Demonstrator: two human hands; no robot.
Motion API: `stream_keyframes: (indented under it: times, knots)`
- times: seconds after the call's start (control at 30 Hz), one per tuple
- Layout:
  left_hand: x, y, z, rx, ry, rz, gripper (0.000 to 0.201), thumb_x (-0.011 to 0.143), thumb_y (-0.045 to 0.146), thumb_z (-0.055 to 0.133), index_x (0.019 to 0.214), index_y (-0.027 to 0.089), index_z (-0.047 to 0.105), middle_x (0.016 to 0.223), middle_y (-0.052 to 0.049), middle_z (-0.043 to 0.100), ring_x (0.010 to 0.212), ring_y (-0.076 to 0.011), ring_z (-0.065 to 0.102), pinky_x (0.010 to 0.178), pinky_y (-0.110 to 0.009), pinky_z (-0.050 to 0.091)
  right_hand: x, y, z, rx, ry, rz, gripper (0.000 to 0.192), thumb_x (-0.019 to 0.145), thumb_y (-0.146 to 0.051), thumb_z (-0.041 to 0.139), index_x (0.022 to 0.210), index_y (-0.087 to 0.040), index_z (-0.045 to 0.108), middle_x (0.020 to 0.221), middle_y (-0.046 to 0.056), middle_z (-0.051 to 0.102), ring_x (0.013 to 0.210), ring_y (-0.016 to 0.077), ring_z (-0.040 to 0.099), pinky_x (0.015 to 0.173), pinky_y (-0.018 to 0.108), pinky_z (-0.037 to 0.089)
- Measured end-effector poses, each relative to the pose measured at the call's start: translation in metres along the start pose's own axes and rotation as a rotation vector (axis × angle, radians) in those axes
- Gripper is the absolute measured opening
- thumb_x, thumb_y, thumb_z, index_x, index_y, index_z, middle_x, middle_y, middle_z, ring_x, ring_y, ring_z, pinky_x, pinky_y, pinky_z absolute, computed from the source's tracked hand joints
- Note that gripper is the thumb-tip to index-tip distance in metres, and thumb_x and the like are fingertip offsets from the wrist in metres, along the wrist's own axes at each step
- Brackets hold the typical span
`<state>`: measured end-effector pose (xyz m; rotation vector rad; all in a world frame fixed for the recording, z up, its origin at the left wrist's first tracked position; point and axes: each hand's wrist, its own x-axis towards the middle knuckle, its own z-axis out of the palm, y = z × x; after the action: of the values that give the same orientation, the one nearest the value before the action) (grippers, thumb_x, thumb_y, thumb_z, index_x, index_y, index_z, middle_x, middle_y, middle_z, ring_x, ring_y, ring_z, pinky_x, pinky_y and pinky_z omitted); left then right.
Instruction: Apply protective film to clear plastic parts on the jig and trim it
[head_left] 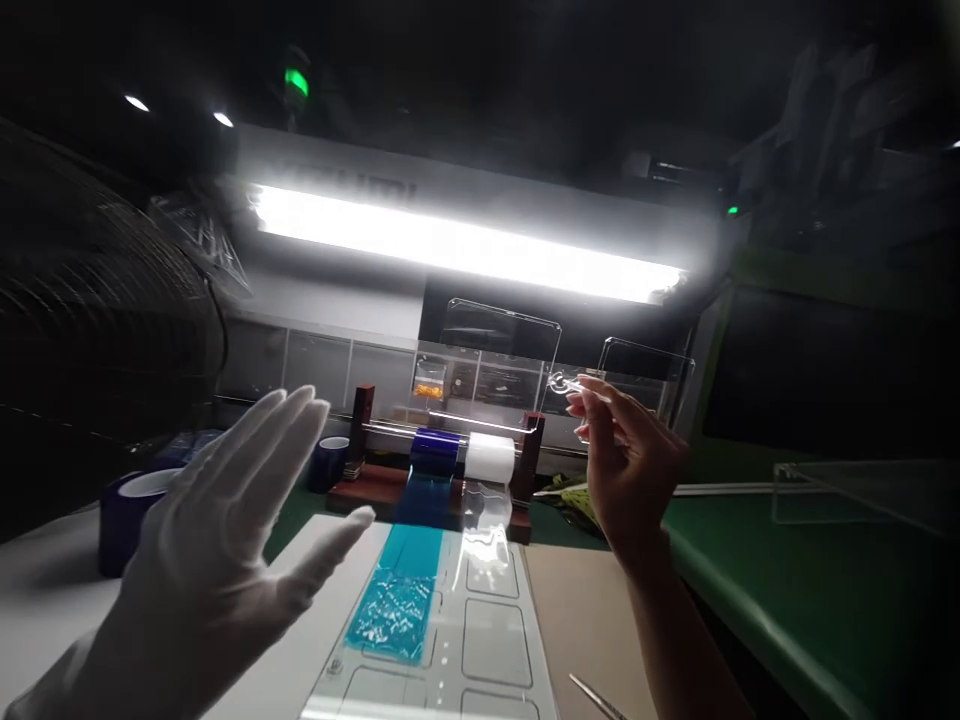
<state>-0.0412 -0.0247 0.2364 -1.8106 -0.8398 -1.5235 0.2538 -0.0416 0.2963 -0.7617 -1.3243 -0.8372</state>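
Clear plastic stem [564,384] pinched by bare right hand [634,460], likely keeping clear rectangular panels [499,365] smudge-free; white-gloved left hand [217,560] unloaded, thumb spread.

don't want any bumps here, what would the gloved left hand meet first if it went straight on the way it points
Probably the lit tube lamp, since the left hand points up and forward towards it. Depth is unclear, so the pale panel below could come first.
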Motion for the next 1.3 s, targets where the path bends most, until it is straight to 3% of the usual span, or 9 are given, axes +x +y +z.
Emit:
stream_keyframes:
  times: [0.17,0.27,0.4,0.53,0.7,0.9,1.07,1.3]
  knots:
    - [0.037,-0.005,0.003,0.198,0.019,0.059,0.097,0.075,0.056,0.068,0.151,0.022,0.017,0.156,-0.015,0.026,0.144,-0.0383,0.02,0.109,-0.063,0.032,0.008,-0.017,0.012,0.068,0.043,-0.051,0.019,0.092,-0.018,0.059,0.108,-0.023,0.07,0.084,0.0,0.073,0.074,0.0138,0.07,0.064,0.028,0.06]
    - [0.058,-0.002,0.008,0.224,0.032,0.102,0.11,0.069,0.068,0.068,0.15,0.014,0.017,0.156,-0.022,0.022,0.145,-0.0422,0.013,0.111,-0.066,0.025,0.011,-0.024,0.016,0.086,0.051,-0.095,0.021,0.092,-0.015,0.059,0.109,-0.023,0.069,0.084,-0.001,0.073,0.074,0.0125,0.07,0.063,0.026,0.059]
    - [0.081,0.009,0.018,0.24,-0.002,0.159,0.127,0.06,0.078,0.066,0.151,0.013,0.006,0.159,-0.021,0.011,0.147,-0.0373,0.003,0.118,-0.058,0.008,0.013,-0.035,0.021,0.105,0.04,-0.153,0.022,0.091,-0.013,0.06,0.11,-0.022,0.068,0.087,0.0,0.073,0.076,0.0111,0.069,0.062,0.023,0.058]
    - [0.093,0.023,0.026,0.262,-0.083,0.157,0.134,0.059,0.065,0.077,0.151,0.012,-0.004,0.16,-0.018,0.002,0.147,-0.0361,-0.003,0.119,-0.057,-0.002,0.014,-0.046,0.025,0.077,0.016,-0.231,0.021,0.091,-0.011,0.06,0.107,-0.021,0.068,0.084,0.0,0.073,0.075,0.0105,0.069,0.066,0.024,0.056]
    - [0.089,0.018,0.039,0.295,-0.085,0.184,0.126,0.066,0.058,0.075,0.15,0.011,-0.006,0.159,-0.018,0.012,0.148,-0.0333,0.0,0.118,-0.056,-0.005,0.012,-0.054,0.029,0.102,-0.092,-0.247,0.02,0.091,-0.011,0.059,0.109,-0.018,0.066,0.082,0.002,0.073,0.07,0.0106,0.067,0.06,0.024,0.054]
    - [0.075,-0.012,0.05,0.296,-0.004,0.149,0.125,0.055,0.066,0.073,0.151,0.011,0.013,0.149,-0.022,0.033,0.145,-0.0353,0.017,0.119,-0.056,0.003,-0.008,-0.052,-0.004,0.166,-0.021,-0.205,0.023,0.086,-0.012,0.062,0.108,-0.019,0.066,0.074,-0.003,0.069,0.063,0.0084,0.064,0.054,0.021,0.051]
    - [0.075,-0.028,0.047,0.281,0.073,0.131,0.124,0.058,0.073,0.066,0.15,0.008,0.014,0.15,-0.023,0.029,0.145,-0.0352,0.018,0.119,-0.055,0.003,-0.022,-0.042,-0.034,0.107,0.025,-0.119,0.029,0.081,-0.005,0.065,0.105,-0.022,0.069,0.075,-0.003,0.068,0.065,0.0112,0.064,0.053,0.025,0.048]
    - [0.077,-0.037,0.042,0.234,0.095,0.04,0.127,0.055,0.085,0.054,0.151,0.012,0.014,0.152,-0.02,0.026,0.145,-0.0347,0.017,0.119,-0.053,0.003,-0.032,-0.034,-0.047,0.033,-0.02,-0.118,0.026,0.08,-0.005,0.066,0.101,-0.02,0.068,0.076,-0.002,0.068,0.066,0.0107,0.061,0.051,0.024,0.046]
